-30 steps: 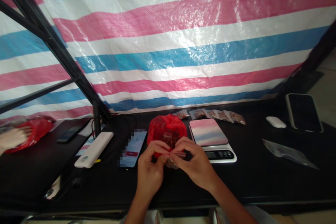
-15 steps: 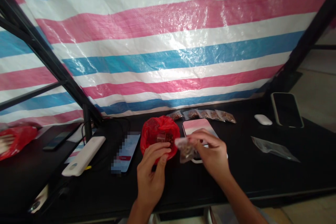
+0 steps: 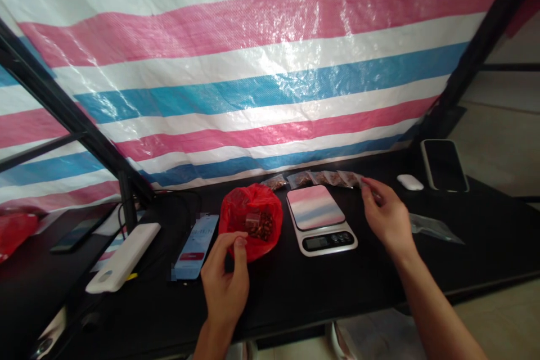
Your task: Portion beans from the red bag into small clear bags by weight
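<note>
From the head view, the red plastic bag [image 3: 265, 251] stands open on the black tabletop [image 3: 291, 298], left of the middle, its rim crumpled and its sides glossy. Inside lie small brown pieces [image 3: 265, 229] and a small clear packet [image 3: 253, 219] with a reddish top. Filled sachets [image 3: 299, 179] with brown contents run in a row along the far side, just beyond the white scale [image 3: 318, 211], whose shiny plate reflects pink, white and blue and bears nothing.

The left hand [image 3: 225, 275] comes up from the near side, fingers curled, thumb and forefinger tips close together at the bag's near left rim; whether they pinch the plastic cannot be told. The right hand [image 3: 387, 216] reaches farther, to the right of the scale, thumb and forefinger nearly meeting at the right end of the sachet row; whether anything is between them is hidden.

Black surface shows between the scale and the right wrist and along the near table edge. A flat clear bag [image 3: 436, 228] lies right of the right hand, with a white case [image 3: 410, 182] farther off. Left of the red bag lies a lit phone [image 3: 196, 247]; the striped sheet [image 3: 270, 95] bounds the far side.
</note>
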Action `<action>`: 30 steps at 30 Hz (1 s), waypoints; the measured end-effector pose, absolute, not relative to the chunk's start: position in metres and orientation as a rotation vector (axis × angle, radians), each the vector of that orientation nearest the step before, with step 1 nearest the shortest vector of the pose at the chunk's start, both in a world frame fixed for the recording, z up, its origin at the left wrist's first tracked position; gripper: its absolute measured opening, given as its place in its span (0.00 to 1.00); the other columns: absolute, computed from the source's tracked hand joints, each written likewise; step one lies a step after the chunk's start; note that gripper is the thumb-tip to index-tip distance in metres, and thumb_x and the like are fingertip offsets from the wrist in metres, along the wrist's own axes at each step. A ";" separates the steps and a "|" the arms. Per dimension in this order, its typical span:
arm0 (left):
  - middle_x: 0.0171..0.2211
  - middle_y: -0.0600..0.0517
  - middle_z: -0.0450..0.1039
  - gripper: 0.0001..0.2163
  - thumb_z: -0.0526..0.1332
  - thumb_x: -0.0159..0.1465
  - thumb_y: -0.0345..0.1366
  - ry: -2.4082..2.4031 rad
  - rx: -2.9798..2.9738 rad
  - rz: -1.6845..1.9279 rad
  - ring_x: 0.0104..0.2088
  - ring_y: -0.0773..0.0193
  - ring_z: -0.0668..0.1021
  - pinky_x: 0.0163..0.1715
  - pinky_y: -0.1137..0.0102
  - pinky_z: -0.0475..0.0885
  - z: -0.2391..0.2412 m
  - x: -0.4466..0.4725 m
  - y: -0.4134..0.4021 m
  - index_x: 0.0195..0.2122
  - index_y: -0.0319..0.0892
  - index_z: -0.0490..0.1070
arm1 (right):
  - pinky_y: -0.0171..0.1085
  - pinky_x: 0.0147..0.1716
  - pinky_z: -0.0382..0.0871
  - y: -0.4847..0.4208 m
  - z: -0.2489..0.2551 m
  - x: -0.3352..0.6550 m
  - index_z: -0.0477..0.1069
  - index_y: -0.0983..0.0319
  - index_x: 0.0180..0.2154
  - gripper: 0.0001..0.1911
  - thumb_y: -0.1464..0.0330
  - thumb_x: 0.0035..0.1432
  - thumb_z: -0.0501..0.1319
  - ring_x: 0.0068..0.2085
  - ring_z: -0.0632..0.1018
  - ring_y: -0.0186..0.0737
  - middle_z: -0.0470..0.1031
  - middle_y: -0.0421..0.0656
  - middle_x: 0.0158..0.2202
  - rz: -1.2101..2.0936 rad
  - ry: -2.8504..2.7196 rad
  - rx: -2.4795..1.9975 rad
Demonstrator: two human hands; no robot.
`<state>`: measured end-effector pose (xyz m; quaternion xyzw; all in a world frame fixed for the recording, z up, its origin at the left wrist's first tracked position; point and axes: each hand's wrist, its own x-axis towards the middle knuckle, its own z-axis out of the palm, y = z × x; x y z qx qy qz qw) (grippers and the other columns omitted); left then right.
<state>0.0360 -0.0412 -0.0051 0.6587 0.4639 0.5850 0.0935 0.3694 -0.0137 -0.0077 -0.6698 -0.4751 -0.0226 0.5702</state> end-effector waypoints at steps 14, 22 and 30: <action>0.31 0.50 0.80 0.07 0.58 0.69 0.29 1.178 2.162 1.663 0.33 0.63 0.82 0.35 0.71 0.77 -0.001 0.062 -0.049 0.37 0.43 0.76 | 0.54 0.38 0.67 -0.049 -0.008 0.400 0.79 0.60 0.44 0.18 0.68 0.54 0.56 0.37 0.76 0.57 0.77 0.53 0.36 -0.352 -1.057 -2.071; 0.65 0.37 0.62 0.36 0.68 0.62 0.34 1.306 2.231 1.498 0.66 0.46 0.68 0.62 0.49 0.69 -0.018 0.093 -0.059 0.70 0.47 0.56 | 0.42 0.40 0.77 -0.054 0.035 0.235 0.74 0.56 0.43 0.09 0.64 0.62 0.60 0.39 0.81 0.43 0.79 0.45 0.39 0.567 -1.267 -1.176; 0.63 0.40 0.68 0.35 0.56 0.64 0.23 1.257 2.154 1.362 0.63 0.49 0.72 0.63 0.51 0.69 -0.031 0.089 -0.050 0.72 0.48 0.52 | 0.37 0.32 0.78 -0.051 0.027 0.215 0.75 0.57 0.43 0.10 0.62 0.61 0.61 0.33 0.82 0.41 0.80 0.43 0.35 0.926 -1.331 -1.203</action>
